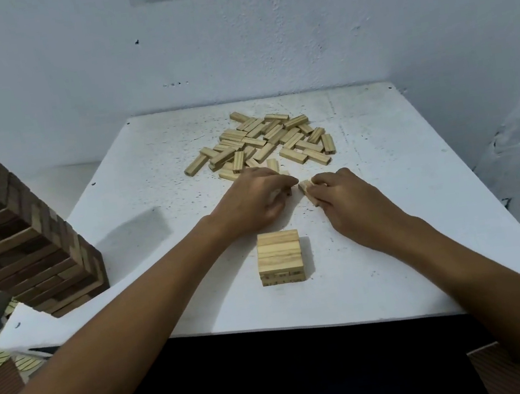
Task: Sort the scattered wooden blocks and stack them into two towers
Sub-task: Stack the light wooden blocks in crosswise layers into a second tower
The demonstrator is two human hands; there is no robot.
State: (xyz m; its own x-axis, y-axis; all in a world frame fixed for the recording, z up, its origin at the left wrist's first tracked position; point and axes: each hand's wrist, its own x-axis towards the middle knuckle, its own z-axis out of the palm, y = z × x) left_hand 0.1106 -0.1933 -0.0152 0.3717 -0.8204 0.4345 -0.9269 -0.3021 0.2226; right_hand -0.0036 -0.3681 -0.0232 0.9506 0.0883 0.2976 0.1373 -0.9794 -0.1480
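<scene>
The low stack [280, 257] of pale blocks sits near the front edge of the white table [420, 207], and everything else reads from it. Just beyond it, both hands work side by side: the left hand [252, 199] curls its fingers over a block mostly hidden beneath them, and the right hand [345, 196] pinches a block [307, 190] whose long axis runs slantwise, its near end pointing back toward the stack. Both hands are about equally near the stack, one to each far corner. Farther off, past the hands, the loose pile [261, 143] lies jumbled, blocks pointing every way. The stack's top blocks run left to right, so the next layer likely wants blocks turned crosswise. Well left of the stack a tall dark tower [19, 230] stands at the table's corner; the right side offers bare room for moving.
</scene>
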